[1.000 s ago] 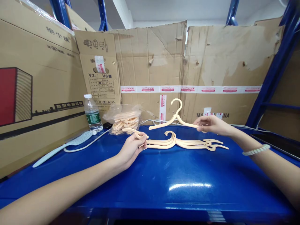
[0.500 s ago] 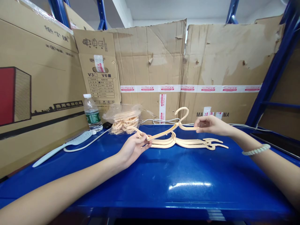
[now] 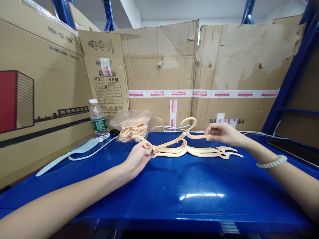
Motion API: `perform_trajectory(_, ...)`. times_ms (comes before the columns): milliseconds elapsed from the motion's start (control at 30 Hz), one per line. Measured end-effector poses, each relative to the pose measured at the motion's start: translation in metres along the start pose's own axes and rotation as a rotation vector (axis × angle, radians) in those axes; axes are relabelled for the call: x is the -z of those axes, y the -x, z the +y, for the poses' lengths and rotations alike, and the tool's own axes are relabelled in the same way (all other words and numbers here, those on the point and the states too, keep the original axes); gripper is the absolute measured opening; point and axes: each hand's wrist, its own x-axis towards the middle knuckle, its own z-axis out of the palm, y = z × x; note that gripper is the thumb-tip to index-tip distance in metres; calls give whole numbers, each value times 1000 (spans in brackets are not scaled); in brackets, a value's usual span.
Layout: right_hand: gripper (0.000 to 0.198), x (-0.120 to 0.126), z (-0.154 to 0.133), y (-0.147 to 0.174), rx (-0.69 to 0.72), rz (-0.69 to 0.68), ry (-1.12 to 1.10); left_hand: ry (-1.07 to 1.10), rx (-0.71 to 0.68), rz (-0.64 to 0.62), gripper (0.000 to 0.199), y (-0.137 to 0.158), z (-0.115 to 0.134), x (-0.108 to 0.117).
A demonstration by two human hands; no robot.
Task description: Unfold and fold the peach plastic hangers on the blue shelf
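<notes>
The blue table [image 3: 189, 186] has much free room in front, from the hands down to its near edge, and nothing lies there. At the back the room is closed by a wall of cardboard sheets [image 3: 199, 66], and on the left a big cardboard box [image 3: 37, 93] stands along the table side. On the right a blue steel post [image 3: 291, 76] of the rack goes up, and near it a dark flat panel [image 3: 294, 149] lies at the table edge.

The table surface is glossy and reflects a light in the middle.

The left hand [image 3: 138, 156] is closed on the left end of a beige hanger [image 3: 174, 141], and the right hand [image 3: 221, 132] pinches the right arm of the same hanger with its fingertips. The hanger is lifted, its hook pointing up and back, and it hangs just above a pile of hangers [image 3: 199, 152] that lies flat on the table between the two hands. The right wrist carries a pale bracelet [image 3: 271, 161].

Behind the left hand there is a plastic bag of beige parts [image 3: 132, 127], touching the cardboard wall. Left of it stands a water bottle [image 3: 98, 119]. A white brush with long handle [image 3: 67, 154] lies near the left box, and a white cable [image 3: 164, 127] runs along the back.
</notes>
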Motion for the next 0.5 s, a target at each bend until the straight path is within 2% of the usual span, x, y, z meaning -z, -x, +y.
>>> perform_trajectory(200, 31, -4, -17, 4, 14, -89, -4, -14, -51, 127, 23, -1, 1, 2)
perform_trajectory(333, 32, -5, -24, 7, -59, -137, -64, 5, -74, 204, 26, -4, 2, 1)
perform_trajectory(433, 35, -2, -22, 7, -118, -135, -68, 16, -75, 202, 25, -4, 4, -2)
perform_trajectory(500, 36, 3, -19, 8, -134, -138, -46, -7, -26, 161, 22, -1, 5, -5)
